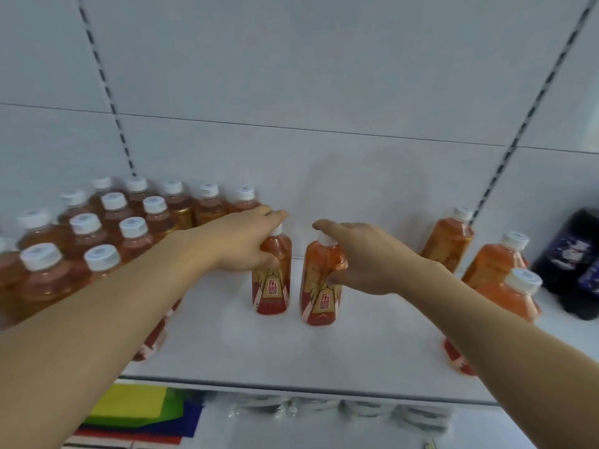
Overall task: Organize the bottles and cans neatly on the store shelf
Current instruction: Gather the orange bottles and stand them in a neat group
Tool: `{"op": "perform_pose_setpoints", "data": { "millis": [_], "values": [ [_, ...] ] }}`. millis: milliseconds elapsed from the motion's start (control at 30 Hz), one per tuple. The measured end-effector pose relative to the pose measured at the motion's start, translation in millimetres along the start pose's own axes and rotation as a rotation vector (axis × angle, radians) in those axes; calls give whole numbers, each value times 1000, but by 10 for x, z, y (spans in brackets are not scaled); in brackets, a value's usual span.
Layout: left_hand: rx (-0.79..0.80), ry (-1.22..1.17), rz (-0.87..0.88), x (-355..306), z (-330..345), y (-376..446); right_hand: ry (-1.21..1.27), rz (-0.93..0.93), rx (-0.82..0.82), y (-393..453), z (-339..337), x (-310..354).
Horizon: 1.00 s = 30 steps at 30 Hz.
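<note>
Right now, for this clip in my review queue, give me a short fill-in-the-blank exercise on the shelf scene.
1. Each hand grips one orange bottle: the left hand and the right hand hold ____ bottles in all.
2. The orange bottles' caps are ____ in colour.
3. The packed block of bottles stands on the ____ side of the shelf.

Missing words: two; white; left

On the shelf (227,345) stand two orange bottles (271,286) in the middle, three more orange bottles (449,244) to the right, and at least fifteen packed together (97,241) at left. Two dark bottles (573,254) sit far right.
</note>
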<state>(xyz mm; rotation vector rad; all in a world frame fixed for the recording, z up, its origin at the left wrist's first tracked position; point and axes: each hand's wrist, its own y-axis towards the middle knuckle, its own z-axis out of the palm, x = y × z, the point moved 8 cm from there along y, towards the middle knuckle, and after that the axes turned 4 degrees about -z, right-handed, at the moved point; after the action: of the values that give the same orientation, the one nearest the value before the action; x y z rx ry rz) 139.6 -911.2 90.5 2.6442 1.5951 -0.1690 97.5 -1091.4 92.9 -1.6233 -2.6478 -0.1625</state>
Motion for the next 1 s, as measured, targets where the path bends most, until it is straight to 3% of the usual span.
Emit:
{"op": "perform_pose_setpoints", "data": {
  "millis": [300, 500, 1000],
  "values": [
    [-64, 405, 8, 551, -195, -345, 46, -21, -106, 635, 195, 724],
    [-58, 523, 14, 807, -277, -358, 95, -13, -167, 892, 271, 934],
    [-109, 456, -25, 1088, -324, -180, 53, -27, -214, 1222, 312, 1010]
  ]
}}
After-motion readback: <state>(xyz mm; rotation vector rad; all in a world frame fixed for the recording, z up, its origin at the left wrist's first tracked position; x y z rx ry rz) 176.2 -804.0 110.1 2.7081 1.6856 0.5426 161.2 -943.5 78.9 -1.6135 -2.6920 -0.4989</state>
